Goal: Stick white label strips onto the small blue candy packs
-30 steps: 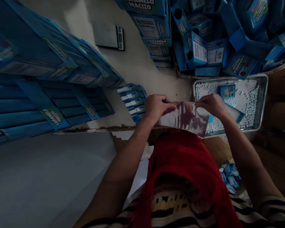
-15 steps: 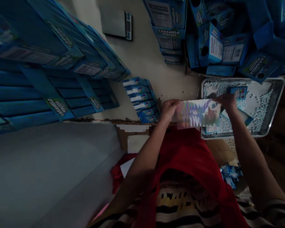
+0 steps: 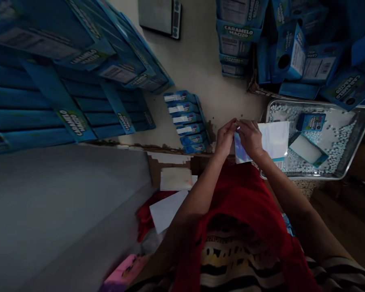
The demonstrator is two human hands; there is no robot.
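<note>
My left hand point(image 3: 226, 136) is closed in a pinch at the upper left corner of a shiny iridescent sheet point(image 3: 273, 138). Right beside it, my right hand point(image 3: 251, 138) lies across the sheet's left part, its fingertips pinched at the same corner. Whether a small piece sits between the fingertips is hidden. The sheet's right end hangs over the left side of a metal tray point(image 3: 357, 144) of small pale blue balls. In that tray lie a small blue candy box point(image 3: 312, 121) and an open box point(image 3: 308, 149) with a white inside.
Left of my hands stands a row of small blue boxes point(image 3: 187, 121) with white strips. Large blue cartons point(image 3: 79, 117) fill the left side. A scale point(image 3: 156, 18) lies at the back, near stacked blue boxes point(image 3: 235, 40). A carton of blue boxes point(image 3: 292, 61) stands behind the tray.
My right hand has moved left from the sheet's right corner to its left corner, beside my left hand. The sheet now shows a whiter surface. The camera view has shifted slightly.
</note>
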